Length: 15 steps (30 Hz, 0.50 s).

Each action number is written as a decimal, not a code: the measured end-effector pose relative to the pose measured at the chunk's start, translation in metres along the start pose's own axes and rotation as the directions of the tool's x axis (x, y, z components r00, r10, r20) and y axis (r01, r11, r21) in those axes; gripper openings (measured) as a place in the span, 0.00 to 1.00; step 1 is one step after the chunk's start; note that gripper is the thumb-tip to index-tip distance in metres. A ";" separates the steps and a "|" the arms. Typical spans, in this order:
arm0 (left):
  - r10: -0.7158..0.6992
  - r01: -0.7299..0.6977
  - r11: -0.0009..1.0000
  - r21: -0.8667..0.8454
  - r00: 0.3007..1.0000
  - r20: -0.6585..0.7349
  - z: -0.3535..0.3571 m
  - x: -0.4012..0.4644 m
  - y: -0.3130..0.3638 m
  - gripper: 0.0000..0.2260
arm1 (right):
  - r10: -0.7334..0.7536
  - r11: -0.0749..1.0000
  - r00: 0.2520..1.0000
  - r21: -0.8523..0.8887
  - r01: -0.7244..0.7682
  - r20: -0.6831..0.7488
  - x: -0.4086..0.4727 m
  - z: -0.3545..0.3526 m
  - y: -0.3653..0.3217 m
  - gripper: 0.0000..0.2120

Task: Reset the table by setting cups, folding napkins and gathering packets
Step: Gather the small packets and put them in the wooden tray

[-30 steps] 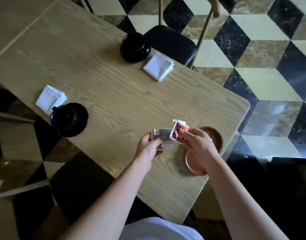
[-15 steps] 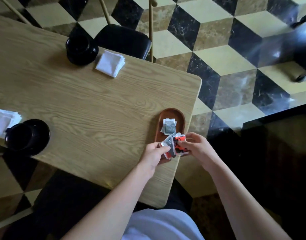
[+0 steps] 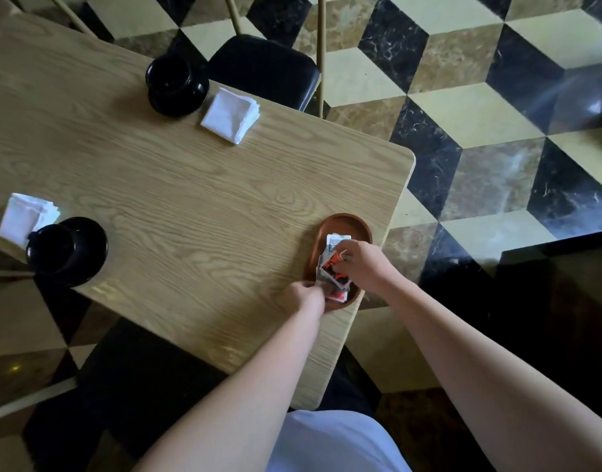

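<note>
- Left hand: back turned up, fingers curled under and gripping something at the fingertips.
- Right hand: knuckles up, fingers bent and pinching at the tips.
- Both forearms are bare and reach forward from the lower edge of the view, drawing together until the hands sit just beside each other.

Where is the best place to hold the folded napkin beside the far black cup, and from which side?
Pinch the napkin at its layered open edges, coming from the right, away from the cup; the stack lies flat there with free room.
</note>
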<state>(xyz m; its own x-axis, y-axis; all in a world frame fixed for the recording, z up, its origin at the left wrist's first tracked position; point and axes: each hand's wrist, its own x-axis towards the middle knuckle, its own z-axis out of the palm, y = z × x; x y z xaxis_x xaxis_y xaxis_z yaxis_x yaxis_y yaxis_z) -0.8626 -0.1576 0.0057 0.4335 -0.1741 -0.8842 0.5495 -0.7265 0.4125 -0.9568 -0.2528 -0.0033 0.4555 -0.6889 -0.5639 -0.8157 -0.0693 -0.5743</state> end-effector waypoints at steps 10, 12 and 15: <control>0.287 -0.249 0.902 0.353 0.956 -0.059 -0.001 0.003 -0.015 0.13 | -0.161 0.968 0.980 -0.213 0.135 -0.114 -0.007 0.013 0.011 0.07; 0.310 -0.243 0.840 0.485 0.949 -0.062 -0.005 -0.001 -0.013 0.23 | -0.154 0.968 0.981 -0.216 0.125 -0.123 -0.006 0.015 0.011 0.10; 0.297 -0.258 0.831 0.493 0.955 -0.001 -0.013 -0.003 -0.010 0.17 | -0.134 0.979 0.983 -0.169 0.111 -0.126 -0.008 0.015 0.013 0.13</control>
<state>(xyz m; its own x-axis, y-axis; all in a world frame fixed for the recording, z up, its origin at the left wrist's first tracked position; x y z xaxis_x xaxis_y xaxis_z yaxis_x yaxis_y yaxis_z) -0.8607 -0.1412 0.0067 0.5778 -0.3813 -0.7217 -0.0071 -0.8865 0.4627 -0.9654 -0.2374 -0.0157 0.5117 -0.7591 -0.4024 -0.8083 -0.2667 -0.5249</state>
